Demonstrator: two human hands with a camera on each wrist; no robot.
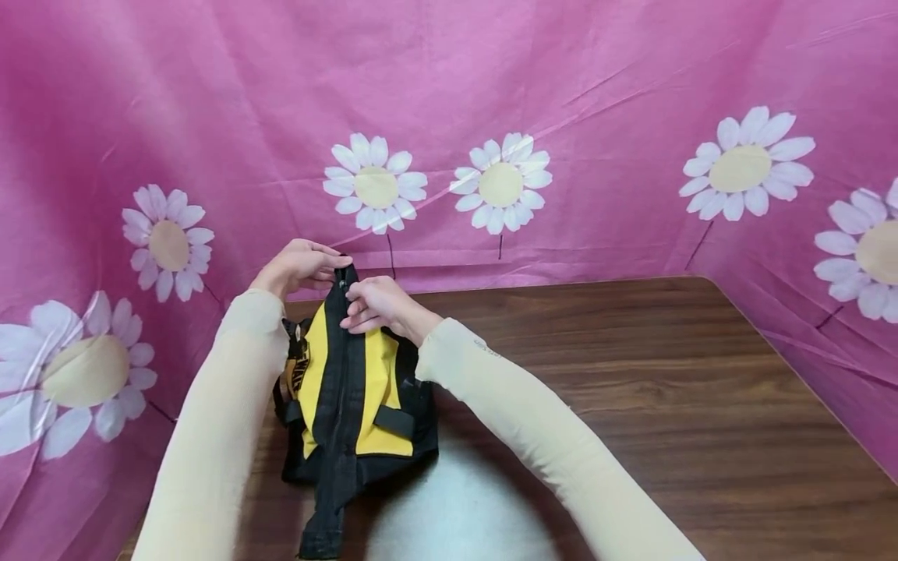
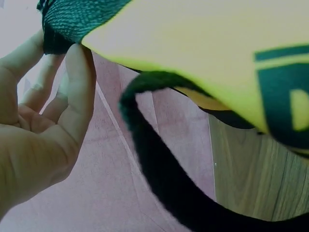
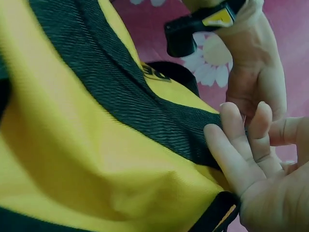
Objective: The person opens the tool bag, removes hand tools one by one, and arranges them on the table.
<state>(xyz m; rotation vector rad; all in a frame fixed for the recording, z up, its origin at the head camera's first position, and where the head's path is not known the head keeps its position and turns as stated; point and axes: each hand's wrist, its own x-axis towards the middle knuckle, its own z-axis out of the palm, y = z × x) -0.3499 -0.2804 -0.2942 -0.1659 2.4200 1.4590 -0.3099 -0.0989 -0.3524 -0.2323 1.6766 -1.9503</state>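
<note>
A black and yellow tool bag stands on the table, its long black zipper band running up the middle and hanging past the near end. My left hand pinches the far end of that band between thumb and fingers; the left wrist view shows this hand at the black webbing tip. Just nearer to me, my right hand has its thumb and forefinger at the zipper slider, pinching the pull, which the fingers hide. In the right wrist view its other fingers lie against the band.
A wooden table extends to the right of the bag. Behind and at both sides hangs a pink cloth with white daisies. A black strap loop juts from the bag's left side. A pale glare lies on the table near the front.
</note>
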